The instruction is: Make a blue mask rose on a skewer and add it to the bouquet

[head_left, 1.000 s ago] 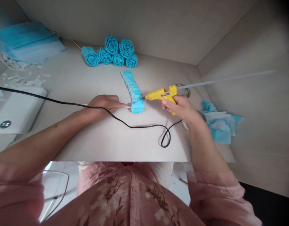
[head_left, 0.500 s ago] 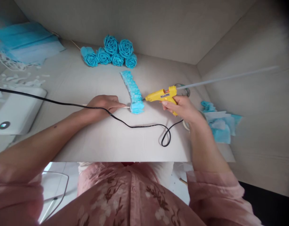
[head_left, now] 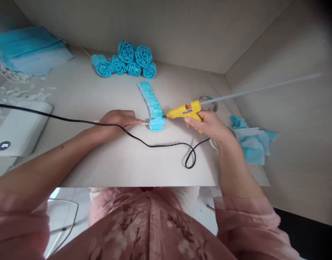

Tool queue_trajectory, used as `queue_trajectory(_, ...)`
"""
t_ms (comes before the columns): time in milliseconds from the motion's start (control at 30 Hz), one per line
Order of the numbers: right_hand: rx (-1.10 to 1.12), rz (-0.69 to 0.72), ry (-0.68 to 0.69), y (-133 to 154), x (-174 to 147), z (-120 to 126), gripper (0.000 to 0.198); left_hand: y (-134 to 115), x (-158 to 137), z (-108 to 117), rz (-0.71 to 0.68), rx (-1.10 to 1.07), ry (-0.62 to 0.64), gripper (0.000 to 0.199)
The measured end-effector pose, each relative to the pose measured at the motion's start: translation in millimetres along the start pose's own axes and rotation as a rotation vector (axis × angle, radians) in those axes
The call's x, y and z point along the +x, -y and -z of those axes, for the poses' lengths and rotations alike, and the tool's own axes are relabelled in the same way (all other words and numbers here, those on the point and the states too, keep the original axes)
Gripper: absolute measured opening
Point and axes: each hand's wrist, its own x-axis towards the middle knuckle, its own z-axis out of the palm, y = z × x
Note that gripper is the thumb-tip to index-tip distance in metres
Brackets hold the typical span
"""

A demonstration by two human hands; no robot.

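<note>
My right hand (head_left: 209,124) is wrapped round the handle of a yellow hot glue gun (head_left: 186,110). A long clear glue stick (head_left: 263,90) juts from its back, and its nozzle points left at the edge of a pleated blue fabric strip (head_left: 151,101). My left hand (head_left: 118,121) pinches a thin pale wooden stick (head_left: 145,124), whose right end meets the folded near end of the strip. The strip lies on the table, curving away from me. Whether the nozzle touches it or sits just beside it, I cannot tell.
Several rolled blue fabric roses (head_left: 126,52) lie at the back. Blue face masks (head_left: 33,47) are piled far left, above white scraps and a white device (head_left: 20,126). A black cord (head_left: 74,119) crosses over my left wrist. Blue pieces (head_left: 252,144) and a tape roll (head_left: 213,143) are at right.
The glue gun's nozzle stays by the strip's near end, its body tilted very slightly lower. Both hands are almost still; the view has shifted a little.
</note>
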Motion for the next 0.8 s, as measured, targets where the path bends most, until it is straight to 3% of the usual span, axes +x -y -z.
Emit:
queue_trajectory(300,-0.001,0.008,-0.027,5,-4,10,0.045,-4,-1,2,0.028,-0.04,0.0,0.053)
queue_trajectory(500,0.212,0.003,-0.101,7,-4,12,0.053,-10,0,6,0.083,-0.049,0.03,0.048)
queue_trajectory(800,0.356,-0.007,-0.126,10,-1,-6,0.048,-10,4,-2,0.064,0.185,-0.024,0.046)
